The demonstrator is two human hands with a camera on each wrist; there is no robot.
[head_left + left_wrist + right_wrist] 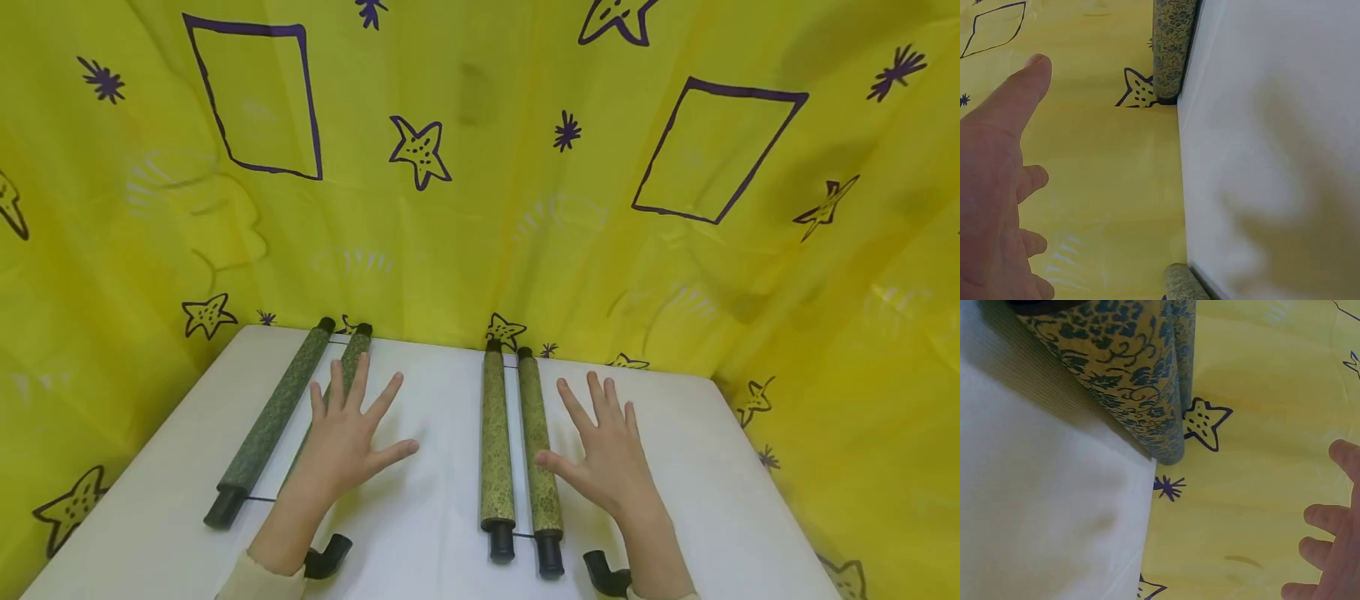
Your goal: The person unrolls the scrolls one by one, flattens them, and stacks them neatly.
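Observation:
On the left of the white table (435, 500) lies a green patterned scroll (273, 417), its two rolls side by side with black end knobs. My left hand (343, 440) is spread wide and overlaps its right-hand roll in the head view, holding nothing. A yellow-green patterned scroll (497, 450), also two rolls with black knobs, lies near the table's middle. To its right my right hand (609, 457) is spread, palm down, its thumb overlapping the right roll. The left wrist view shows the left hand (991, 187) at its left edge; the right hand (1338, 544) shows at the right in its own.
A yellow curtain (480, 217) with purple stars and outlined shapes hangs behind the table and along both sides. Black curved pieces (327, 557) show beside both wrists. Shadows of the hands fall on the white surface.

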